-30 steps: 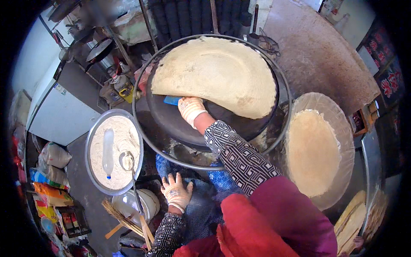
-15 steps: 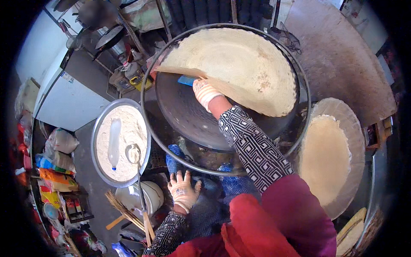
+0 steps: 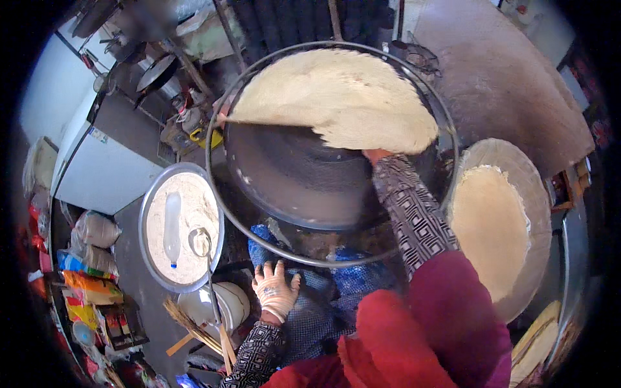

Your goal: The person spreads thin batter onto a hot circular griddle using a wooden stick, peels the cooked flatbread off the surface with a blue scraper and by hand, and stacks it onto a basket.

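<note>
A large pale flatbread (image 3: 343, 90) lies over the far part of the round dark griddle (image 3: 291, 174). Its near edge is lifted and folded back, baring the griddle's near half. My right hand (image 3: 376, 154) reaches beneath the flatbread's near right edge; only the wrist shows, and its fingers and anything in them are hidden. My left hand (image 3: 275, 294), in a pale striped glove, rests with fingers spread on my blue-clad knee, touching no tool.
A metal ring (image 3: 217, 200) surrounds the griddle. On the left, a basin of flour (image 3: 184, 220) holds a clear bottle (image 3: 173, 226) and a ladle (image 3: 200, 242), above a white bucket (image 3: 229, 304). A lined basin of beige batter (image 3: 488, 233) stands right, near a brown board (image 3: 498, 84).
My right hand has moved right and under the flatbread, so the glove and blue scraper are now out of sight. The flatbread's near edge has lifted and folded farther away. My left hand stays put.
</note>
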Tool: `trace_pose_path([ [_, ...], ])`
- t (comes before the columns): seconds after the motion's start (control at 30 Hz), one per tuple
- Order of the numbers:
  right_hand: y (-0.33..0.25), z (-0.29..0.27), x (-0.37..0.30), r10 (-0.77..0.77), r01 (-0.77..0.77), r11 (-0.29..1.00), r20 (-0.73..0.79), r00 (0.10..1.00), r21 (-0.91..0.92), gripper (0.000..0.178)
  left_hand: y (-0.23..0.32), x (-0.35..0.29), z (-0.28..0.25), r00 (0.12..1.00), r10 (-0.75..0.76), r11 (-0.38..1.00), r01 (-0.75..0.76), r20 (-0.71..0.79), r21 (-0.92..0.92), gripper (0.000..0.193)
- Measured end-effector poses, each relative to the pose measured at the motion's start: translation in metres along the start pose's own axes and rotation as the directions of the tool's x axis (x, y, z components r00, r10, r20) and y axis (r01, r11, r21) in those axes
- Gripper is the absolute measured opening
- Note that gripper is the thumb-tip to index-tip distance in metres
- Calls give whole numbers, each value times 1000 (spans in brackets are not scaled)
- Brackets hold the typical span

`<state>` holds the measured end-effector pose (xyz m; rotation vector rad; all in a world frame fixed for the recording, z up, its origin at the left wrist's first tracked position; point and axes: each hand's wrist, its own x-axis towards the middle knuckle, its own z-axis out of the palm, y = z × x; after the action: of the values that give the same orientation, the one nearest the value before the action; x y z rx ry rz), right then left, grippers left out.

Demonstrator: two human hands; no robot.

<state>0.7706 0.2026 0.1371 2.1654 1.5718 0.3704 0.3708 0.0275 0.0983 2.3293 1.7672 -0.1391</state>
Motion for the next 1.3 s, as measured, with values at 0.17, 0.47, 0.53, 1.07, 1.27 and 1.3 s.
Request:
trace_pose_path([
  [0.17,158,63,-99,405,-458,775,215,889,435,32,15,12,1,997,77,997,-77,-16,-18,61],
  [0.47,26,90,-576,518,-366,695,-78,852,618,14,10,-4,21,994,105,993,-106,17,60,63],
  [0.53,11,103,-663,571,-676,470,388,723,568,17,12,-7,19,994,102,988,-107,46,110,67],
  [1.07,5,256,-765,817,-977,72,574,-57,-200,65,20,-34,6,979,202,959,-198,1,204,67],
  [1.27,28,234,-763,830,-998,54,557,32,-22,54,-41,-16,31,952,116,989,-138,-282,-58,72],
  [1.3,23,235,-761,867,-995,87,489,99,47,50,-50,-7,25,909,136,979,-184,-394,-86,73],
])
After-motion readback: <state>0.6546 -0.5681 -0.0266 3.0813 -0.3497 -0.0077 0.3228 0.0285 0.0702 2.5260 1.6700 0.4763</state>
